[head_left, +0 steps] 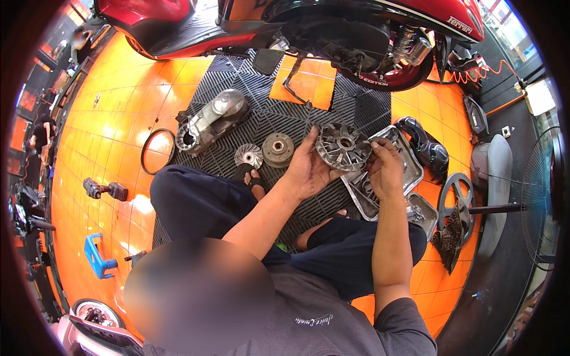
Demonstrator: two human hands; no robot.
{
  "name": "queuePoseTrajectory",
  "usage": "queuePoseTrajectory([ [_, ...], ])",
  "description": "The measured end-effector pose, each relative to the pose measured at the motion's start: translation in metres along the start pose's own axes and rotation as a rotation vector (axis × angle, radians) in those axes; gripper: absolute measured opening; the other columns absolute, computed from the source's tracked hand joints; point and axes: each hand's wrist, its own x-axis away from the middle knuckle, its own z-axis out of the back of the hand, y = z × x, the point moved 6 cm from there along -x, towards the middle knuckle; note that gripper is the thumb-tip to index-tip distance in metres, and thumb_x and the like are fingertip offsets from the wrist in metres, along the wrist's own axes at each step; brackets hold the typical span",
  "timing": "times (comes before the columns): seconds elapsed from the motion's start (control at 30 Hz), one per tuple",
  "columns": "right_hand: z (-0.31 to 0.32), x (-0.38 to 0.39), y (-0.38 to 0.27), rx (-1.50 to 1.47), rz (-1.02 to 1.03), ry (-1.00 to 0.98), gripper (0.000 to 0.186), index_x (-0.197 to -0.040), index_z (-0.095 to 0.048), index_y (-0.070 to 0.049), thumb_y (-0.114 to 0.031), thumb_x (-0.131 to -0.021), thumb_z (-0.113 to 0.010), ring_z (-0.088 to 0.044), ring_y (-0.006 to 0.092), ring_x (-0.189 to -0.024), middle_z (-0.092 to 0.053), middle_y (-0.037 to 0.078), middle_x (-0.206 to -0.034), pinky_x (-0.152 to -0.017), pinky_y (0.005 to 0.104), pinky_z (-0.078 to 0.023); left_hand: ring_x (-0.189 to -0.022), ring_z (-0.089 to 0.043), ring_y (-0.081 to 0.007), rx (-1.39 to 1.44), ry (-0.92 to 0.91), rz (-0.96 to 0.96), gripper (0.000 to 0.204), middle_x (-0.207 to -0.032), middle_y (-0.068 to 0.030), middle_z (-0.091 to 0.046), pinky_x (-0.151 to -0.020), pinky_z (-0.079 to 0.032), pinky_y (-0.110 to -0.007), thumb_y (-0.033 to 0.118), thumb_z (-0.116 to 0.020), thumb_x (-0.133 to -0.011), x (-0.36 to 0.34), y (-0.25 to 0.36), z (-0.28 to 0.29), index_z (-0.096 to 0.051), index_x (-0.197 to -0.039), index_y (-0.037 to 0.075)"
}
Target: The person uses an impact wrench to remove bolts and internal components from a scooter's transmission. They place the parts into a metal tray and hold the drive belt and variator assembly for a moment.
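Observation:
A round metal scooter variator with ribs and a central hole is held up in front of me, its open ribbed side showing. My left hand supports it from the left and below, the thumb upright beside the rim. At the opposite rim, the bent fingers of my right hand close on its edge; whether they also pinch a small part cannot be made out. Left of my left hand, a clutch bell and a finned pulley disc lie on the black mat.
A metal tray with parts lies beyond my right hand, near a black cover. A crankcase cover, drive belt, power tool and blue stool are to the left. A red scooter stands ahead; a fan is right.

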Motion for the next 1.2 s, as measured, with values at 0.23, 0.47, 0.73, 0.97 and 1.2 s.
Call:
queuePoseTrajectory([
  [0.23, -0.004, 0.002, 0.000, 0.015, 0.002, -0.018, 0.018, -0.106, -0.057, -0.002, -0.012, -0.092, -0.056, -0.064, 0.0179, -0.078, -0.065, 0.008, -0.092, -0.066, 0.0323, -0.053, -0.116, -0.057, -0.0297, -0.026, -0.008, 0.010, 0.058, -0.127, -0.0153, -0.057, -0.098, -0.048, -0.048, 0.054, -0.033, -0.099, 0.004, 0.002, -0.002, -0.049, -0.130, 0.007],
  [0.47, -0.017, 0.007, -0.005, 0.215, 0.144, -0.022, 0.017, -0.103, -0.062, 0.001, -0.007, -0.088, -0.064, -0.060, 0.0119, -0.077, -0.064, 0.005, -0.089, -0.068, 0.0266, -0.050, -0.120, -0.054, -0.0324, 0.103, 0.031, -0.022, 0.061, -0.131, -0.0166, -0.054, -0.102, -0.044, -0.051, 0.055, -0.034, -0.098, 0.002, 0.006, 0.014, -0.050, -0.130, 0.006],
  [0.73, -0.045, 0.024, -0.001, 0.413, 0.348, -0.157, 0.017, -0.101, -0.063, 0.003, 0.003, -0.084, -0.066, -0.054, 0.0078, -0.079, -0.059, 0.003, -0.096, -0.068, 0.0214, -0.044, -0.112, -0.059, -0.0289, 0.205, 0.022, -0.009, 0.062, -0.123, -0.0137, -0.060, -0.099, -0.047, -0.046, 0.059, -0.038, -0.095, 0.007, 0.011, 0.016, -0.054, -0.126, 0.007],
  [0.97, -0.043, 0.022, 0.006, 0.406, 0.331, -0.169, 0.026, -0.110, -0.057, 0.004, 0.004, -0.084, -0.066, -0.055, 0.0087, -0.082, -0.058, 0.007, -0.103, -0.070, 0.0220, -0.045, -0.114, -0.058, -0.0299, 0.180, 0.060, -0.003, 0.067, -0.125, -0.0133, -0.059, -0.099, -0.045, -0.048, 0.063, -0.033, -0.094, 0.004, 0.012, 0.019, -0.053, -0.128, 0.009],
  [1.2, -0.043, 0.016, 0.009, 0.476, 0.178, -0.152, 0.038, -0.122, -0.051, 0.004, -0.001, -0.086, -0.064, -0.058, 0.0126, -0.093, -0.059, 0.009, -0.106, -0.083, 0.0251, -0.047, -0.114, -0.058, -0.0316, 0.034, 0.072, 0.002, 0.068, -0.125, -0.0144, -0.059, -0.099, -0.045, -0.051, 0.064, -0.031, -0.094, 0.007, 0.026, 0.020, -0.053, -0.130, 0.010],
])
